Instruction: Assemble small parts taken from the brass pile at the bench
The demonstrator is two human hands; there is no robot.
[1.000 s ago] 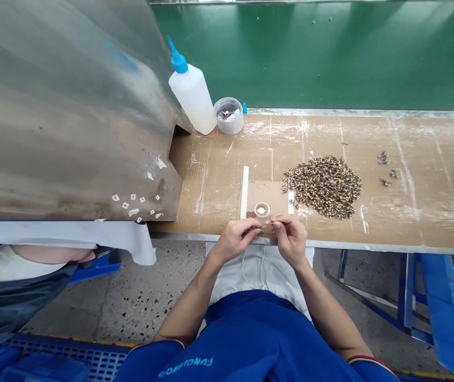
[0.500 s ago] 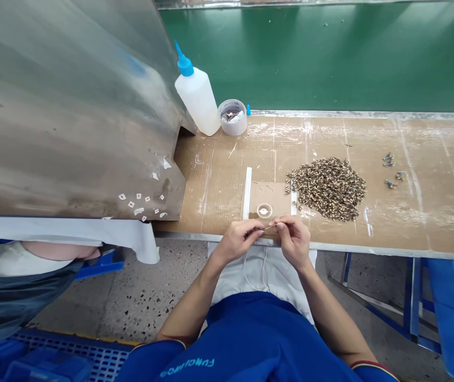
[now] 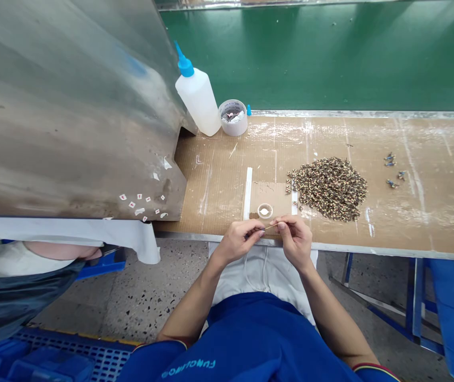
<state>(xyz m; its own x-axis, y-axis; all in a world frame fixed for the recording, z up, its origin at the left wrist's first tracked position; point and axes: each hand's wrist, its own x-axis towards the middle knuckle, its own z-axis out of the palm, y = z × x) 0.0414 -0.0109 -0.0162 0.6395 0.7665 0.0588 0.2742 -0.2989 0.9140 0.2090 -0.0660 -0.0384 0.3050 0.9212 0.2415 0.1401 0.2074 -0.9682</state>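
Note:
My right hand point(image 3: 295, 240) pinches a thin wooden toothpick point(image 3: 271, 226), whose other end points at the fingertips of my left hand point(image 3: 239, 239). Those left fingers are closed on a tiny dark piece that is mostly hidden; I cannot make out its kind. Both hands are just above the table's front edge. A small round cup point(image 3: 265, 210) with white paste inside stands right behind them on a cardboard square point(image 3: 278, 193). To the right lies a heap of tiny brown and gold parts point(image 3: 328, 188).
A white squeeze bottle point(image 3: 198, 98) with a blue nozzle stands at the back beside a tape-roll cup point(image 3: 233, 119) of scraps. A metal housing point(image 3: 71, 116) borders the left. Several small blue pieces point(image 3: 391, 183) lie at right. A green conveyor belt point(image 3: 322, 58) runs behind.
Both hands stay nearly in place, with the toothpick still held at the left fingertips. The whole view has shifted very slightly.

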